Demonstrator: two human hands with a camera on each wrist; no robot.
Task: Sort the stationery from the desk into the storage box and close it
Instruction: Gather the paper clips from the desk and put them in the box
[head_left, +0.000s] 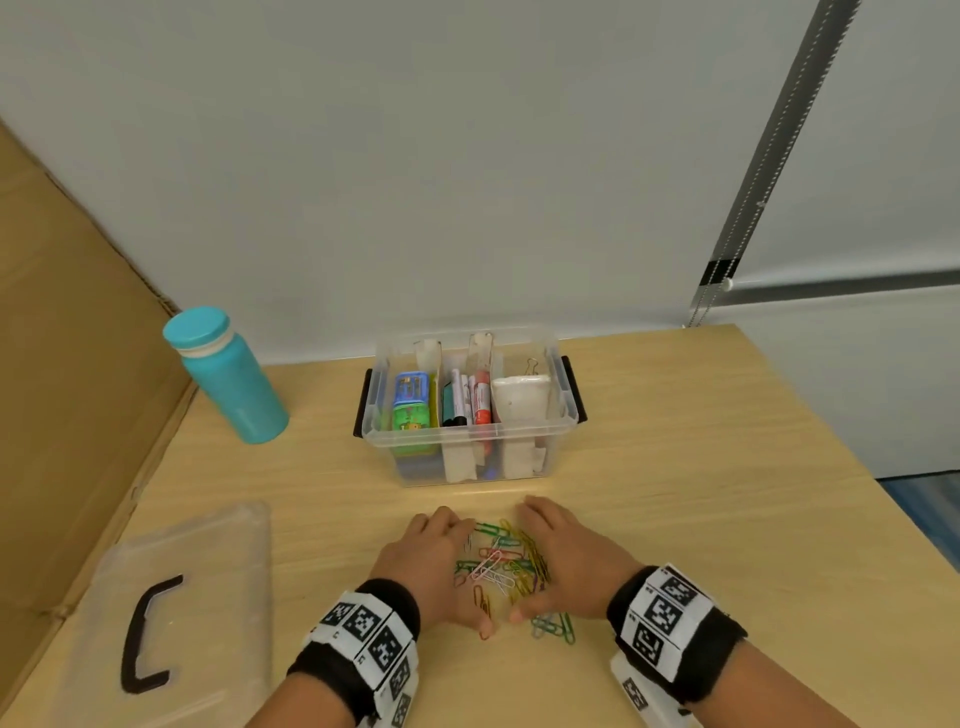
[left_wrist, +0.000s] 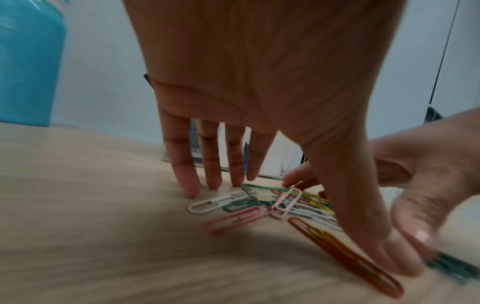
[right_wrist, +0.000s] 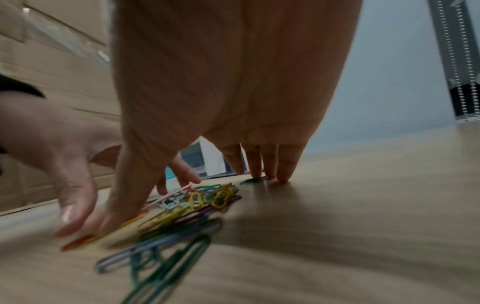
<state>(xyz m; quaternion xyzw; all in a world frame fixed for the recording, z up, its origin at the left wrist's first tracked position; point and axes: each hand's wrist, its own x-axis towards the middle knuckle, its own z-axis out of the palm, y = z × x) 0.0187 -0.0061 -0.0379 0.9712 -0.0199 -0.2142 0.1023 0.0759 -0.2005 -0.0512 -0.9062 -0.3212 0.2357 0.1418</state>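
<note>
A pile of coloured paper clips (head_left: 503, 562) lies on the wooden desk in front of the clear storage box (head_left: 563, 415), which stands without its lid. My left hand (head_left: 439, 556) and right hand (head_left: 563, 551) flank the pile with straight fingers. Their fingertips touch the desk and the thumbs nearly meet at the near side. In the left wrist view, my left hand (left_wrist: 259, 92) stands over the paper clips (left_wrist: 262, 205). The right wrist view has my right hand (right_wrist: 221, 82) beside the paper clips (right_wrist: 187, 209). Neither hand holds any clip. The box holds markers (head_left: 470, 397) and small coloured cases (head_left: 411, 402).
The clear lid (head_left: 208, 561) with a black handle (head_left: 143, 631) lies flat at the near left. A teal bottle (head_left: 228, 379) stands at the back left. A cardboard panel (head_left: 67, 364) borders the desk's left side. A few clips (head_left: 556, 626) lie apart near my right thumb.
</note>
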